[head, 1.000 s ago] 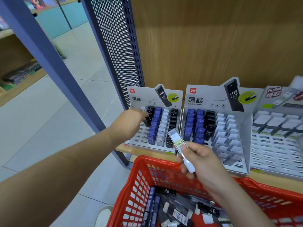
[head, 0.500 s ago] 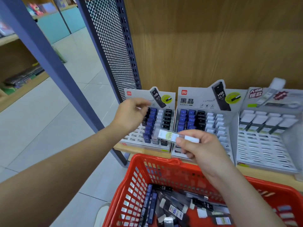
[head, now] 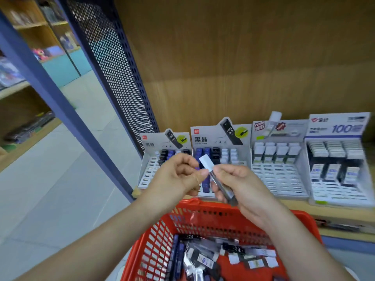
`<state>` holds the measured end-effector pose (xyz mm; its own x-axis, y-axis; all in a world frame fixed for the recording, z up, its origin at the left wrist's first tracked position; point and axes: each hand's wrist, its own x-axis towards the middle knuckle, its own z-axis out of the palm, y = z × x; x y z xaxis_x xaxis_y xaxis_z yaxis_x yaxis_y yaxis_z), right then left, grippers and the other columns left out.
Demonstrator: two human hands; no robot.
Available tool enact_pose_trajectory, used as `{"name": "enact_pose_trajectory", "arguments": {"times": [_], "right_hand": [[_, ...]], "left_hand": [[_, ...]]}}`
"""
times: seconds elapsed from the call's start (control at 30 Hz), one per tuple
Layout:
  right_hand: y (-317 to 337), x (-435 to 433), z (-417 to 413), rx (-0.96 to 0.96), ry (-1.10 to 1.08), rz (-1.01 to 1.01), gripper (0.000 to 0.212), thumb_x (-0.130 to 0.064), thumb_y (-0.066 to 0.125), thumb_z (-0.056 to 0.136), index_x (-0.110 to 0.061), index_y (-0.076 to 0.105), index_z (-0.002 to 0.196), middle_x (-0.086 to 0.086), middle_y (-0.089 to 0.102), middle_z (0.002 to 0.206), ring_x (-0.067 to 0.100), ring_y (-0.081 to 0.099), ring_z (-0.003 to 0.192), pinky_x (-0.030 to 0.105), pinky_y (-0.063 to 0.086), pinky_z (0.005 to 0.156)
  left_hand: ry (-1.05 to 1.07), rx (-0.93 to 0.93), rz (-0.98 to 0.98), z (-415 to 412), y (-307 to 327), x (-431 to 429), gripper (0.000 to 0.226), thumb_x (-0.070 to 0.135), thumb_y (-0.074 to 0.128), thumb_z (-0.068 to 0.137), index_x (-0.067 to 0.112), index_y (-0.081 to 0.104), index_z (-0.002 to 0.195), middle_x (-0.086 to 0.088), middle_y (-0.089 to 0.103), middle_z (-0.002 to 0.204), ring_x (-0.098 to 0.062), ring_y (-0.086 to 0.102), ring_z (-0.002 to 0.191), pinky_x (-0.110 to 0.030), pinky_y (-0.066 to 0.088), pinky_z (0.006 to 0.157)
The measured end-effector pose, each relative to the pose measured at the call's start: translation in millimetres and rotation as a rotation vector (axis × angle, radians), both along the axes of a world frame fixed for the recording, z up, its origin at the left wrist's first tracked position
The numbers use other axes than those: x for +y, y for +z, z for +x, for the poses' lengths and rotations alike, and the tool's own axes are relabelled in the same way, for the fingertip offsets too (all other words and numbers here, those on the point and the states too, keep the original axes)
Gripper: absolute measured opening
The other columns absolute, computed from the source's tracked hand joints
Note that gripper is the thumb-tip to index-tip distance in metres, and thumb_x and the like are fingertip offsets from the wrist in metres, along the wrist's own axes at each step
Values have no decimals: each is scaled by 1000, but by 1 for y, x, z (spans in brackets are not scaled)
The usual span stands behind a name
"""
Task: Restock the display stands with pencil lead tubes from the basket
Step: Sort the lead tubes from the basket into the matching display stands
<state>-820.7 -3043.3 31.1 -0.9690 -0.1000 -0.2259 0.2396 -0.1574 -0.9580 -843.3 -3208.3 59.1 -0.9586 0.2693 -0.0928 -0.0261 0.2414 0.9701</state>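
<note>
1. Upper left, a dark perforated metal panel slants down.
2. At centre, the left grip is curled, its thumb tip against the pencil lead tube; whether it pinches the tube cannot be told.
3. The slim, smoky-clear tube has a flat white cap and tilts up-left, clasped in the right grip.
4. Below, a red plastic lattice basket holds loose tubes.
5. Behind, out to the right edge, stepped white card display stands line a wooden shelf.

White-capped grey lead tube tilts above red basket, before display stands.
</note>
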Motion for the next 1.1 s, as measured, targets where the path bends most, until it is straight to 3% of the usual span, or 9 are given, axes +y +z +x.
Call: {"name": "enact_pose_trajectory", "arguments": {"times": [0.1, 0.23, 0.4, 0.5, 0.6, 0.7, 0.83, 0.93, 1.1], "right_hand": [[5, 13, 15, 64, 36, 72, 16, -18, 60, 97, -11, 71, 87, 5, 66, 64, 12, 57, 48, 19, 42, 46], [-4, 48, 22, 49, 5, 120, 12, -23, 67, 92, -13, 73, 90, 1, 72, 71, 10, 62, 63, 23, 49, 62], [-41, 129, 20, 19, -387, 486, 14, -28, 67, 92, -18, 71, 83, 0, 69, 83, 17, 63, 79, 29, 47, 71], [-77, 172, 26, -85, -601, 874, 21, -23, 64, 90, -16, 69, 109, 12, 67, 108, 31, 62, 103, 38, 49, 87], [-109, 184, 36, -218, -522, 1074, 45, -20, 58, 90, -14, 56, 135, 18, 52, 132, 36, 47, 125, 39, 40, 101], [-131, 175, 44, -180, -439, 1213, 49, -21, 57, 89, -16, 53, 137, 15, 42, 145, 34, 34, 133, 44, 34, 108], [-143, 164, 46, -90, -613, 1197, 42, -12, 66, 82, -13, 65, 124, 18, 52, 136, 38, 41, 125, 52, 43, 99], [-149, 163, 42, 66, -693, 1173, 41, -1, 71, 74, -11, 67, 114, 17, 60, 123, 37, 51, 113, 51, 52, 89], [-157, 153, 39, 67, -563, 1253, 45, -8, 70, 77, -20, 67, 120, 12, 58, 131, 34, 52, 124, 50, 50, 95]], "left_hand": [[-54, 13, -31, 8, 5, 16, 22, 16, 66, 88, 7, 62, 107, -14, 60, 75, -17, 59, 62, -30, 56, 61], [-35, 67, -70, 5, 8, 45, 9, 6, 62, 90, 6, 63, 100, -17, 66, 80, -19, 65, 65, -26, 56, 62], [-41, 203, -109, -16, 12, 99, 20, 4, 59, 92, 24, 58, 88, -8, 63, 82, -18, 65, 70, -30, 57, 70], [-88, 254, -161, -27, 6, 137, 13, 7, 58, 93, 19, 60, 97, -6, 65, 85, -17, 66, 74, -31, 58, 74], [-146, 289, -198, -34, -6, 173, 16, 8, 57, 94, 23, 61, 90, -5, 66, 81, -23, 66, 76, -43, 56, 80], [-145, 367, -314, -46, -22, 191, 16, 15, 56, 95, 29, 62, 90, 0, 68, 83, -21, 67, 79, -44, 56, 79], [-109, 447, -457, -67, -38, 197, 13, 19, 56, 95, 21, 66, 103, 6, 63, 77, -19, 62, 74, -31, 53, 69], [-114, 501, -556, -78, -48, 207, 11, 21, 59, 94, 19, 70, 96, 11, 59, 72, -9, 50, 62, -14, 36, 53], [-179, 554, -609, -85, -68, 228, 16, 22, 61, 93, 13, 72, 99, -3, 71, 94, -16, 59, 81, -26, 43, 69]]}}
